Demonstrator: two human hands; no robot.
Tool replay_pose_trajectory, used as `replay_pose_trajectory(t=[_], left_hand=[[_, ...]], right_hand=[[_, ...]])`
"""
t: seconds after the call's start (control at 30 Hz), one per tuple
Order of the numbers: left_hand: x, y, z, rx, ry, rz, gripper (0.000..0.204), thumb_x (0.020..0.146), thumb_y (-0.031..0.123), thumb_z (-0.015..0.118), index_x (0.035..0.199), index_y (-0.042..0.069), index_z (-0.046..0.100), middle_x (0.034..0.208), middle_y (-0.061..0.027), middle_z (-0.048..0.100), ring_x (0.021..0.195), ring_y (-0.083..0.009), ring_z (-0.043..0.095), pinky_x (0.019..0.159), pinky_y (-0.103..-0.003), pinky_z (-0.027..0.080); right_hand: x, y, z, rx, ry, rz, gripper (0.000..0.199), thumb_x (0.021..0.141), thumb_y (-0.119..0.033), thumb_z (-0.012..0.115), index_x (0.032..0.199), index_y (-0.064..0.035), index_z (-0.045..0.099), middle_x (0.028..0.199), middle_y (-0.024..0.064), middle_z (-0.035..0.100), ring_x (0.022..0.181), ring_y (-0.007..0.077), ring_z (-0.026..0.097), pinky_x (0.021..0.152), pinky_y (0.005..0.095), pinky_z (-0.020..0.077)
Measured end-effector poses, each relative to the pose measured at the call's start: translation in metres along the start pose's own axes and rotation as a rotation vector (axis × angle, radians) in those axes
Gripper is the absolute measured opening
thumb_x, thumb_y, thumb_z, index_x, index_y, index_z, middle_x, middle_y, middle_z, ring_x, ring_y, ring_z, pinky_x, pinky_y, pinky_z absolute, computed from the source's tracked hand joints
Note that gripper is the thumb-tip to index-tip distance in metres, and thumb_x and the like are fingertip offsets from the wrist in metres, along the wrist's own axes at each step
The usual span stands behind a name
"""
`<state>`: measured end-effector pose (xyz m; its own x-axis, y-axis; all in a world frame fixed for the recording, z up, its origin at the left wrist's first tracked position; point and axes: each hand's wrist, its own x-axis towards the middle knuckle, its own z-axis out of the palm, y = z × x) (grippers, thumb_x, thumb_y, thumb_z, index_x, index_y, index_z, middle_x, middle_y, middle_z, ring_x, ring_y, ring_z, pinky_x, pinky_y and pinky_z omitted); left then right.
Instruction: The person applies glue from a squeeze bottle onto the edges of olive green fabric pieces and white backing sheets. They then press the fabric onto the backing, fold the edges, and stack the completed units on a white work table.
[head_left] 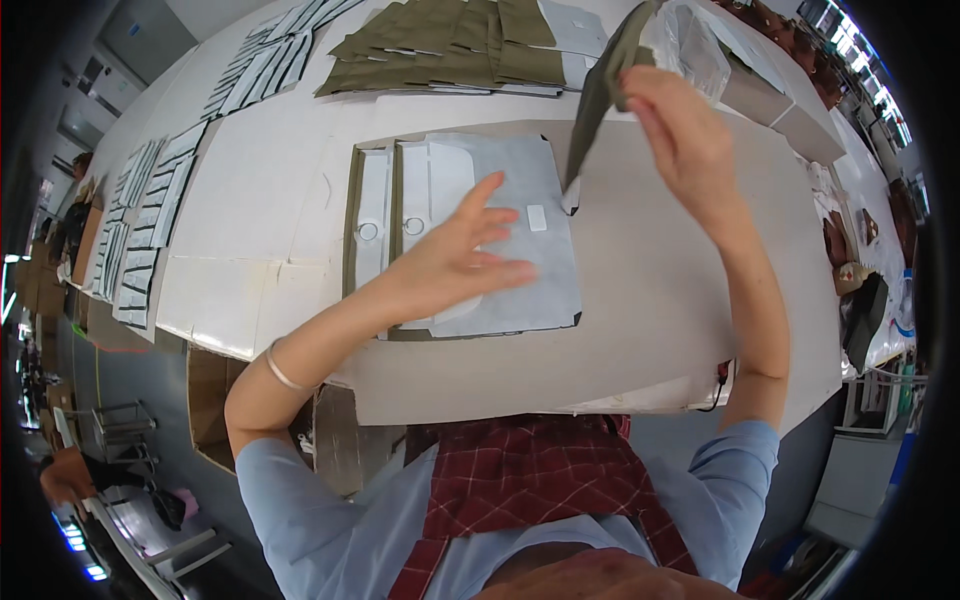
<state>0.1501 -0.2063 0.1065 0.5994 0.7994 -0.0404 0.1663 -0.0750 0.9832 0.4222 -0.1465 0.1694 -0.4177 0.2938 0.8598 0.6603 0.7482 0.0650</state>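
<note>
A big white table point(240, 215) fills the room's middle, and a flat gray board point(690, 330) lies on it, its front edge running along above the person's red plaid apron point(540, 465). In the center of the frame, a flat gray panel point(555, 275) lies on the board. It has olive strips and two small rings near its left side, and a little white patch point(537, 217) near its right side.

The left hand point(465, 245) is over the panel with its fingers spread, holding nothing (I cannot tell if it touches the panel). The right hand point(685, 125) is up at the upper right, pinching an olive fabric piece point(603, 95) between thumb and fingers. The piece hangs down, its low tip near the panel's top right corner. The two hands are well apart.

There is good room to move: a wide stretch of gray board shows right of the panel, and a strip of it shows below. White tabletop shows to the left, as far as the rows of striped pieces point(160, 200). Above the panel, close to the far edge, sits a pile of olive pieces point(430, 50). A clear plastic bag point(693, 45) is just beside the right hand.
</note>
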Motion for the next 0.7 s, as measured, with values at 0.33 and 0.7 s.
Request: replay_pose_trajectory(t=[0.33, 0.7], left_hand=[[0.056, 0.066, 0.041, 0.474, 0.268, 0.266, 0.047, 0.085, 0.020, 0.073, 0.121, -0.006, 0.058, 0.098, -0.0178, 0.067, 0.084, -0.0295, 0.062, 0.075, -0.033, 0.049], [0.028, 0.097, 0.029, -0.133, 0.033, 0.194, 0.038, 0.088, 0.022, 0.074, 0.116, -0.001, 0.063, 0.105, -0.0089, 0.069, 0.096, -0.0156, 0.064, 0.085, -0.031, 0.052]], right_hand=[[0.044, -0.041, -0.063, -0.184, -0.041, -0.411, 0.025, 0.074, -0.005, 0.070, 0.099, -0.0044, 0.064, 0.080, 0.0064, 0.060, 0.073, 0.0226, 0.059, 0.065, 0.0297, 0.0469], [0.049, -0.003, -0.061, 0.482, -0.250, 0.391, 0.024, 0.085, -0.013, 0.071, 0.106, -0.0015, 0.066, 0.086, 0.0051, 0.066, 0.077, 0.0199, 0.061, 0.074, 0.0301, 0.0480]])
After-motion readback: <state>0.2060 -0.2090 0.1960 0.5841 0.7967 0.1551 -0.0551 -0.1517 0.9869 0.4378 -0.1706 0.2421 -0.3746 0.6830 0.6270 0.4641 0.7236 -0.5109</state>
